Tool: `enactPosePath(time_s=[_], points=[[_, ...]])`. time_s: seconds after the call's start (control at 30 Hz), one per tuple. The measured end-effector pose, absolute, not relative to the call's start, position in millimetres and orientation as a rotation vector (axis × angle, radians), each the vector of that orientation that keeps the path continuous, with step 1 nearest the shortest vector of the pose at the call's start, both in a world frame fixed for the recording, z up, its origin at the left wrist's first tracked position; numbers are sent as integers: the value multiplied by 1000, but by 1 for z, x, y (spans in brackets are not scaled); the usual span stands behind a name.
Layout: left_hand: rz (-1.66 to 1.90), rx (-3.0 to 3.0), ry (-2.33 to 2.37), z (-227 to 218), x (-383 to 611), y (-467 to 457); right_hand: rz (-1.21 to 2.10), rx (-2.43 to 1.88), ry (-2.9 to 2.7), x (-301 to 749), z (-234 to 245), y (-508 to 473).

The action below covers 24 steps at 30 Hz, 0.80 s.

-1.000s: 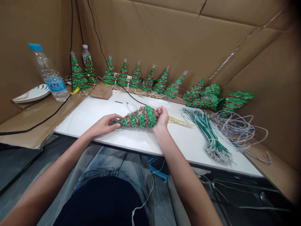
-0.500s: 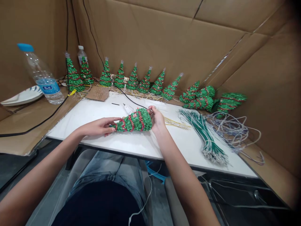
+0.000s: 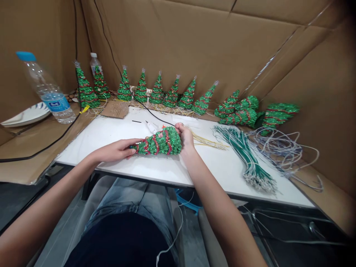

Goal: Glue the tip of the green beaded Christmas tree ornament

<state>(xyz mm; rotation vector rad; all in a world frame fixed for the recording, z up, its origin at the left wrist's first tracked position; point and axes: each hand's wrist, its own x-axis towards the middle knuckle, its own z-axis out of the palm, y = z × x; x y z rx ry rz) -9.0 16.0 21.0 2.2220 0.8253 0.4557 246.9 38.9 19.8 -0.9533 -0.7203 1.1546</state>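
Head view, sweeping from the left: a clear plastic water bottle with a blue cap [image 3: 47,91] stands beside a white plate [image 3: 26,115] on the cardboard, and a row of small upright green tinsel trees [image 3: 155,91] lines the back wall. On to the white desk [image 3: 111,131], and here's the action: the left hand [image 3: 116,150] pinches the narrow tip of the green cone-shaped tinsel tree with red bead garlands [image 3: 160,142], which lies on its side, tip pointing left. Left fingers [image 3: 133,142] closed snugly around that tip. The right hand [image 3: 185,136] cups the wide base end, fingers curled onto it; just what they pinch there, I can't tell. It looks like fiddling with the base, so steady support at the tip matters. Further right, thin yellow wires [image 3: 208,142], a bundle of green wires [image 3: 246,157], then loose grey wires [image 3: 280,150]
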Motion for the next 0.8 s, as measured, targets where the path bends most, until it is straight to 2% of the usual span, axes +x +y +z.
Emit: enactPosePath(time_s=[0.1,0.4,0.8], points=[[489,2306,840,20,-11,12,1198,-1032,-699,245,21,36],[514,2312,914,19,-10,5,843,-1091,-825,239,26,31],[557,2321,953,18,-7,1,765,-1111,-813,240,23,31]])
